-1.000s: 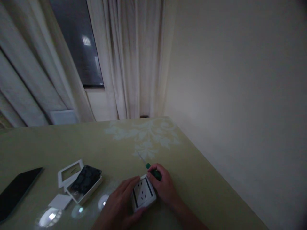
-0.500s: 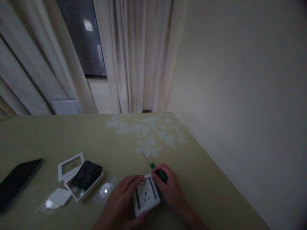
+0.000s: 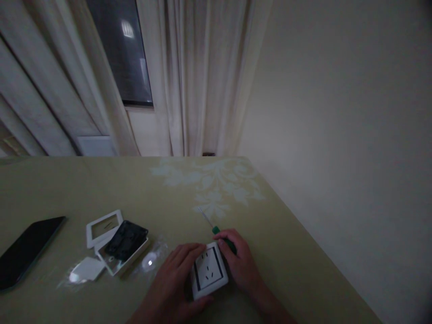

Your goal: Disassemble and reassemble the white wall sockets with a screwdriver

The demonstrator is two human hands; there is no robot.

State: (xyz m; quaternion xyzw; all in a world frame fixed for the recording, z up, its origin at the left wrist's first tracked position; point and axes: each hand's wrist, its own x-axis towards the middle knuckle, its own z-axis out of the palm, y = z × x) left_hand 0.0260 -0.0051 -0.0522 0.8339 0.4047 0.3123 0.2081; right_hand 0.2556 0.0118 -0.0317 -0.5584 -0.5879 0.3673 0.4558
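Observation:
A white wall socket (image 3: pixel 209 271) with dark strips along two sides sits tilted toward me, its slotted face up. My left hand (image 3: pixel 177 281) is closed around its left side, fingers at the top edge and thumb along the bottom. In my right hand (image 3: pixel 240 258) is a screwdriver (image 3: pixel 216 230) with a green handle, its metal shaft pointing away to the upper left. The right hand is close beside the socket's upper right corner; whether it touches the socket I cannot tell.
Left of my hands lie a white frame (image 3: pixel 89 236), an open white box (image 3: pixel 126 266) with a black socket back part (image 3: pixel 127 240) in it, and a white plate (image 3: pixel 87 270) by clear plastic (image 3: pixel 148 262). A dark tablet-like slab (image 3: pixel 29 252) is further left. A wall (image 3: pixel 337 157) borders the table's right side.
The view has shifted slightly, so everything on the table appears a little further right and higher. Both hands keep their holds on the socket and the screwdriver.

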